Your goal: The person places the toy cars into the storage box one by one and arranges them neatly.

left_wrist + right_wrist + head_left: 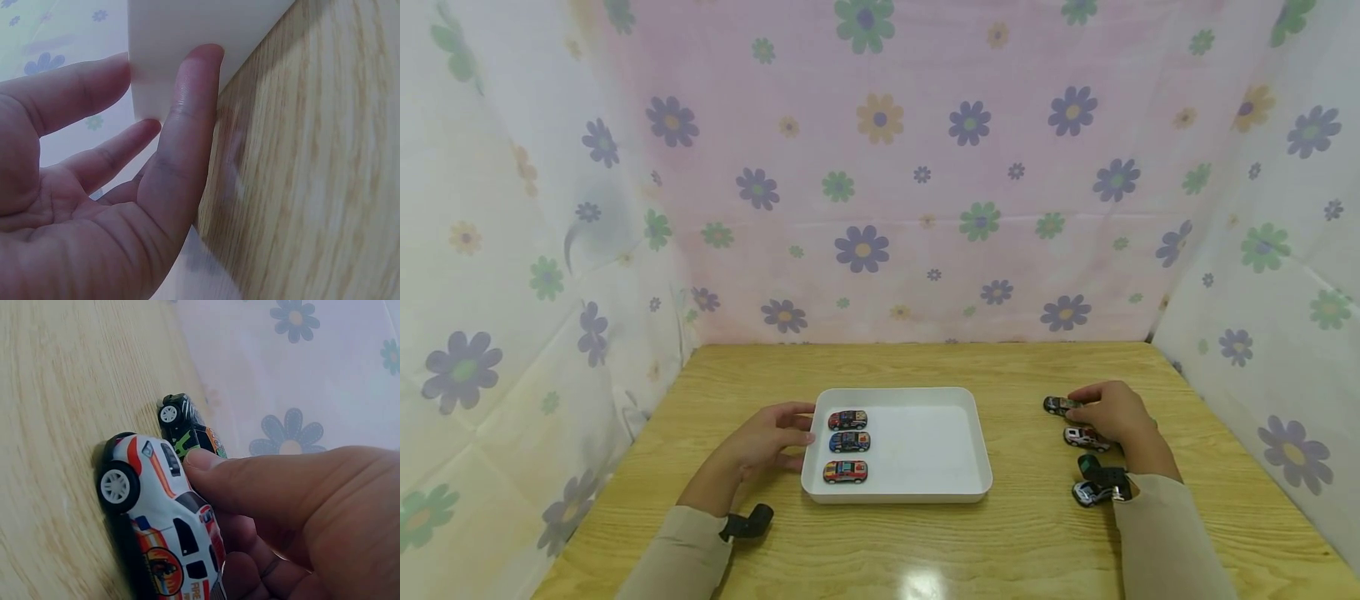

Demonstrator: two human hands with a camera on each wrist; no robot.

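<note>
My left hand [766, 440] touches the outer left wall of a white tray [910, 497], its fingers and thumb spread. In the left wrist view the fingertips and thumb rest against the tray's wall [181, 28]. Inside the tray, three toy cars lie in a column on the left: a dark red one [847, 419], a blue one [850, 442] and a red-and-yellow one [846, 472]. At the right, my right hand [1112, 410] pinches a black toy car [1058, 406] with green and orange markings between thumb and fingers. Just nearer stands a white-and-red toy car [169, 506].
A silver-and-dark toy car [1088, 493] stands nearer on the right, partly hidden by the right wrist's camera [1101, 473]. The wooden table [917, 358] ends at a flowered cloth [917, 208] behind, with cloth on both sides.
</note>
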